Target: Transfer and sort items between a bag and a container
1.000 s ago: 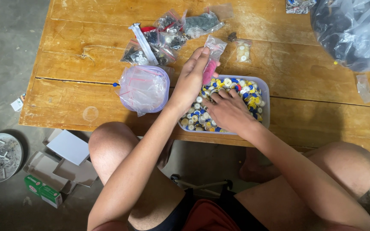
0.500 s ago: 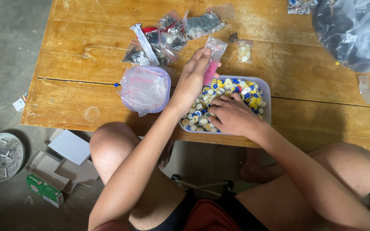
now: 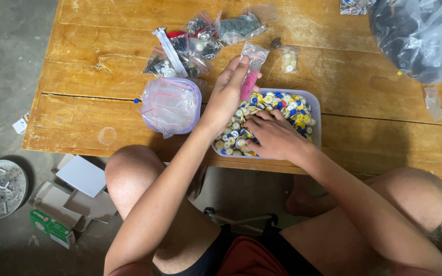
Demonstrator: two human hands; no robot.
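left hand [image 3: 227, 94] pinches small bag [image 3: 251, 69] above tray [image 3: 317, 120]; right hand [image 3: 272, 135], fingers curled, sifts buttons [image 3: 287, 105]. i'd keep bag mouth wide, directly over tray.

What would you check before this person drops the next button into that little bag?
1. Small clear bag held up in the left hand: ok.
2. Bag mouth open: cannot tell, the top looks crumpled.
3. Pink buttons already inside the bag: ok.
4. Right hand resting in the tray of mixed buttons: ok.
5. A button pinched in the right fingers: cannot tell, they are buried among the buttons.
6. Tray fully on the wooden table: not ok, its near edge sits at the table's rim.
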